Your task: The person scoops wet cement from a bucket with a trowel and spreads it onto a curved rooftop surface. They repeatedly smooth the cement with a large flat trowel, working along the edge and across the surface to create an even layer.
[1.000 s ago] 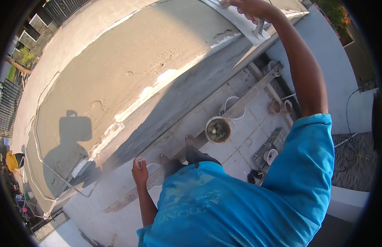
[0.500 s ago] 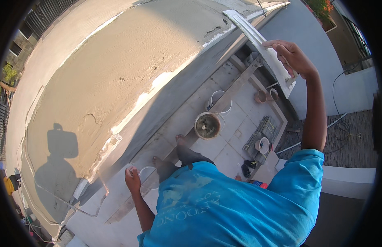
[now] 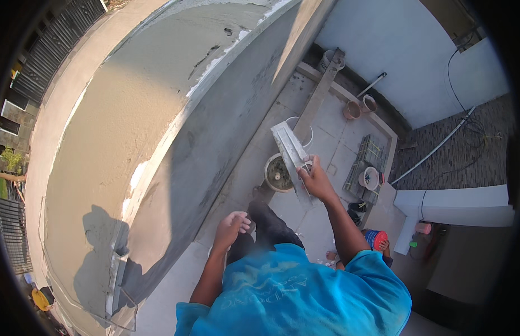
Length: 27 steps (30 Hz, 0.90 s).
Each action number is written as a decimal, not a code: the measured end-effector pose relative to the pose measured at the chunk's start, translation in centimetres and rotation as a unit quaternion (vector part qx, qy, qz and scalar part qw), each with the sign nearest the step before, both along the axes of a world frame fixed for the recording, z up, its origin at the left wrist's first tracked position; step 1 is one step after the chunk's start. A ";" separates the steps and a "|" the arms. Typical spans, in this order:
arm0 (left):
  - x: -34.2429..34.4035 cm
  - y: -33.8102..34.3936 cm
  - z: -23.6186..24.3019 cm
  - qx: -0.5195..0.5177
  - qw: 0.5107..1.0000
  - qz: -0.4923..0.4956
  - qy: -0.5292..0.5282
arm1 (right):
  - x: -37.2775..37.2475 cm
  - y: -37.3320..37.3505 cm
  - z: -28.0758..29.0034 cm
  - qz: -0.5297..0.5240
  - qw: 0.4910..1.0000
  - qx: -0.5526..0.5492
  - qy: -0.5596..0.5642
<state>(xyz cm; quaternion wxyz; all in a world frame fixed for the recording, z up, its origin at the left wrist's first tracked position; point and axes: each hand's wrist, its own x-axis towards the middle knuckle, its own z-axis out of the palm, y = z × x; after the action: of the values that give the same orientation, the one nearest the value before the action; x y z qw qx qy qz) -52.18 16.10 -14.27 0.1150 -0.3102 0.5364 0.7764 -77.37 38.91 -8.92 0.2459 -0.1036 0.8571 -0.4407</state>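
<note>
My right hand [image 3: 316, 179] grips a long, pale plastering float [image 3: 289, 143] by its handle. The float is tilted over the right side of a bucket of grey mortar [image 3: 275, 175], hiding part of its rim; whether they touch, I cannot tell. A small round pale thing lies in the mortar. My left hand [image 3: 232, 228], whitish with dust, is loosely curled in front of my body with nothing visible in it. To the left, the broad wall top [image 3: 136, 95] carries smoothed grey plaster with rough whitish edges.
Under me runs a narrow plank [image 3: 318, 92], with a pale bucket [image 3: 307, 134] beside it. Brown pots [image 3: 352, 110], bundled tiles [image 3: 362, 162] and a small tub [image 3: 369, 178] stand on the paving at right. Another person's hand [image 3: 385, 245] is near a red-and-blue container [image 3: 375, 239].
My right hand has brought the float down from the far wall edge to the mortar bucket. My left hand has moved right, closer to my middle. The view has shifted too.
</note>
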 end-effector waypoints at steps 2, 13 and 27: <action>-3.3 1.4 0.3 0.016 1.000 -0.014 -0.004 | 3.0 -4.1 -4.7 -0.001 1.000 -0.017 0.022; -9.3 -0.9 -10.4 0.030 0.977 0.059 -0.204 | 7.5 -7.1 -16.4 -0.056 0.987 -0.119 -0.088; -10.7 0.3 -31.3 -0.074 0.928 -0.213 -0.297 | -5.1 1.0 -63.5 -0.328 0.794 0.037 -0.511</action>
<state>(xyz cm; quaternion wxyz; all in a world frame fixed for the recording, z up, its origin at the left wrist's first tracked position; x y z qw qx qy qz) -62.86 16.36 -45.55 0.4083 -0.4126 0.5873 0.5640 -82.50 39.96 -72.43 0.4922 0.4331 0.6048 -0.4521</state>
